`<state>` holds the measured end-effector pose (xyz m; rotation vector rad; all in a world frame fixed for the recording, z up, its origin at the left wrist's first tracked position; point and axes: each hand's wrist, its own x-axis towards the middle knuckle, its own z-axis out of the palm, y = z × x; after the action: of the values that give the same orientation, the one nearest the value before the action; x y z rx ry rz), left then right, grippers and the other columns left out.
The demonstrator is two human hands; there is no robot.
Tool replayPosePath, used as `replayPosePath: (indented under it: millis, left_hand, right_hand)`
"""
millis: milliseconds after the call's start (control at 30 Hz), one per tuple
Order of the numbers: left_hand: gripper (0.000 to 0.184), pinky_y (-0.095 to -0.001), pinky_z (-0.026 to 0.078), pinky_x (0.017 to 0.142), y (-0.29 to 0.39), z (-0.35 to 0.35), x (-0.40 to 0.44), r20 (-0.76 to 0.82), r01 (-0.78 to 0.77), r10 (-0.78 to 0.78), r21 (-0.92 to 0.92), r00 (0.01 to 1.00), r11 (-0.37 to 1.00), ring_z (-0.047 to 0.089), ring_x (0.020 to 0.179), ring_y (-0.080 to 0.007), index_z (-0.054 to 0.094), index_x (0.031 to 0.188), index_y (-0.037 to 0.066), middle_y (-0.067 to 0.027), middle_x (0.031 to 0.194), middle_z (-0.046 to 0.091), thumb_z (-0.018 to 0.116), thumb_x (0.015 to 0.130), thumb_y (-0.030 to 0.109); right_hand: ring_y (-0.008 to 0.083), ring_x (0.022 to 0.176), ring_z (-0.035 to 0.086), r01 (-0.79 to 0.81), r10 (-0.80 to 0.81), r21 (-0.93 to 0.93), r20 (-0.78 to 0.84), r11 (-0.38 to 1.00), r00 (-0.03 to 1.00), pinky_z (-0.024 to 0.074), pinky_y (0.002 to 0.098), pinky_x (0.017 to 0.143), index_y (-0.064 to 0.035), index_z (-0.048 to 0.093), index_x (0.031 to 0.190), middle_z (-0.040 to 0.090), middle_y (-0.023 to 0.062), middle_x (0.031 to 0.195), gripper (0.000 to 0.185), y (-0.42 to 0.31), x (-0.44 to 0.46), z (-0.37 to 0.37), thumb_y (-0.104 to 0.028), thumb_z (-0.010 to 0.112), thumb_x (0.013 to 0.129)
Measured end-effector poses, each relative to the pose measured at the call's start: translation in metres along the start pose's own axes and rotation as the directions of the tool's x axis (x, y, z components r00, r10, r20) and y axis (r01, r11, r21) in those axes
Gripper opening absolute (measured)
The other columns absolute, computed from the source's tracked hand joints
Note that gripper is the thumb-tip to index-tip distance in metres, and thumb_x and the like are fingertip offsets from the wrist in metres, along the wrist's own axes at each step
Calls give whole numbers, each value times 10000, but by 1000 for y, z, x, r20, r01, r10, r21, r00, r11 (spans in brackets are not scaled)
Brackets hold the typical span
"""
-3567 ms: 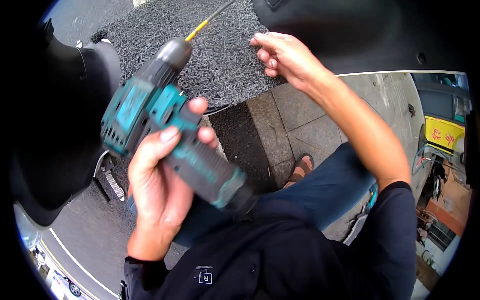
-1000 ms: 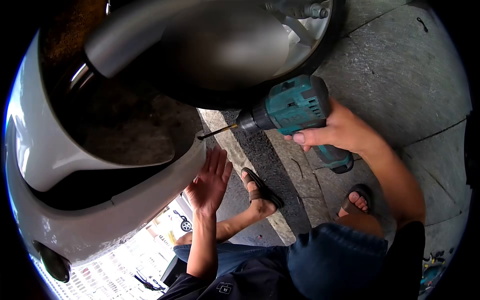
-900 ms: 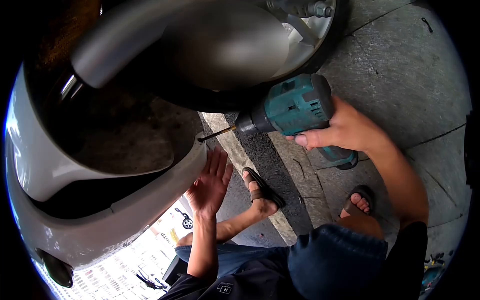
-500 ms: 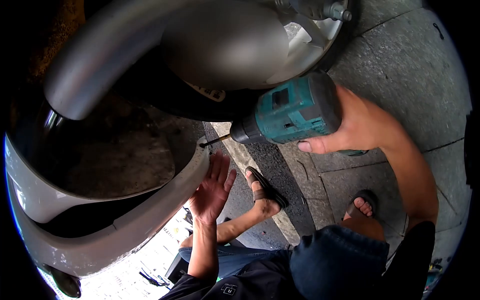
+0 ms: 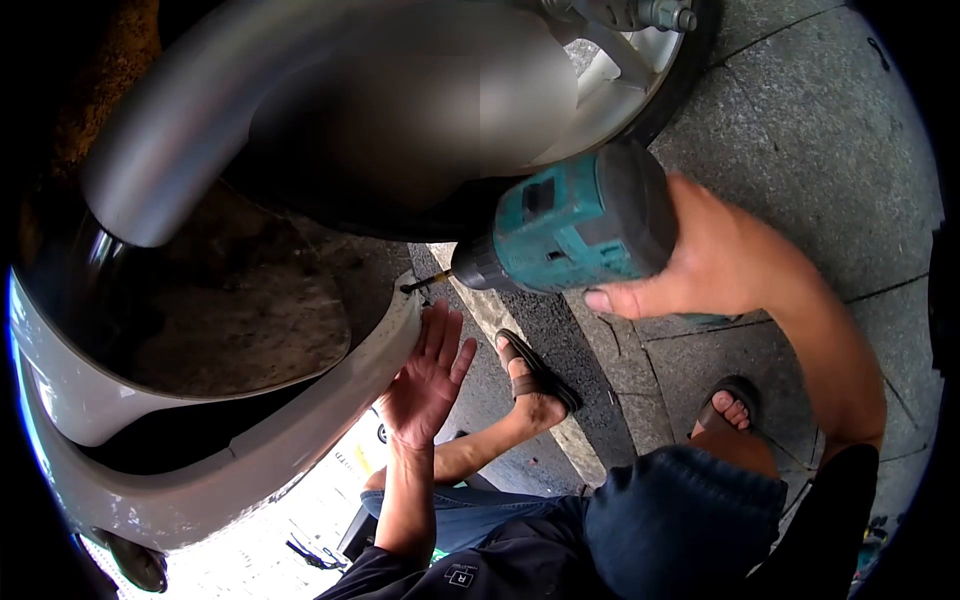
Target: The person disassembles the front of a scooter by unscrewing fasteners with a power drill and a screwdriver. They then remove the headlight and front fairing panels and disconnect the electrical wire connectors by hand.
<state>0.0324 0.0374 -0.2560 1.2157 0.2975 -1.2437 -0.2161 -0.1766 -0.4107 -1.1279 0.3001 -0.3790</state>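
My right hand [image 5: 710,255] is wrapped round a teal and black cordless drill [image 5: 570,222], which lies almost level and points left. Its drill bit [image 5: 430,281] meets the tip of a light grey plastic-looking panel [image 5: 300,428] at a dark spot. How deep the bit sits there I cannot tell. Just below that tip is my left hand [image 5: 425,375], palm up with the fingers stretched out. Its fingertips are against or right beside the panel's edge and hold nothing. The drill's handle is mostly hidden behind my right hand.
Above the drill is a wheel [image 5: 635,80] with a silver rim and dark tyre. A thick grey tube [image 5: 165,165] curves down at the upper left. My sandalled feet [image 5: 535,385] rest on stone paving [image 5: 810,130] and a dark strip. Bright printed sheeting [image 5: 250,550] lies below the panel.
The drill and my right hand have shifted slightly left, and less of the bit shows between chuck and panel. My left hand stays almost in place.
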Motion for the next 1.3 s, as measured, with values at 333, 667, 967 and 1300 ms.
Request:
replayPosePath:
  millis: [333, 667, 967, 1300]
  left_hand:
    - [663, -508, 76, 1209, -1, 2, -3, -20, 13, -13, -1, 1000, 1000, 213, 1462, -273, 374, 1419, -30, -153, 1539, 320, 589, 920, 349]
    - [617, -490, 91, 1213, -2, 0, -1, 4, -21, 21, -2, 1000, 1000, 227, 1456, -285, 411, 1392, -49, -181, 1521, 340, 613, 898, 262]
    - [681, -480, 120, 1212, -7, -10, 2, 44, -81, 81, -18, 996, 997, 254, 1445, -290, 404, 1401, -32, -182, 1512, 355, 682, 839, 234]
    - [564, -454, 249, 1186, -66, -53, 29, 91, -145, 151, -75, 984, 987, 311, 1419, -275, 393, 1434, 50, -130, 1508, 375, 589, 920, 174]
  right_hand:
    - [262, 811, 651, 62, -58, 65, -61, 996, 996, 505, 381, 811, -27, 646, 1028, 695, 130, 900, 409, 0, 1, 8, -291, 786, 748]
    - [108, 582, 574, 1, 0, 175, -5, 985, 1000, 484, 297, 599, -40, 633, 923, 611, 28, 666, 289, -1, -3, 7, -270, 756, 801]
    - [127, 608, 587, 23, -6, 311, -55, 950, 998, 503, 277, 596, -19, 629, 999, 640, 40, 809, 333, -3, -13, 12, -248, 755, 793]
    - [159, 770, 631, -31, 143, 589, -144, 807, 979, 529, 294, 636, -7, 614, 1138, 678, 104, 972, 378, 43, -69, 53, -199, 716, 829]
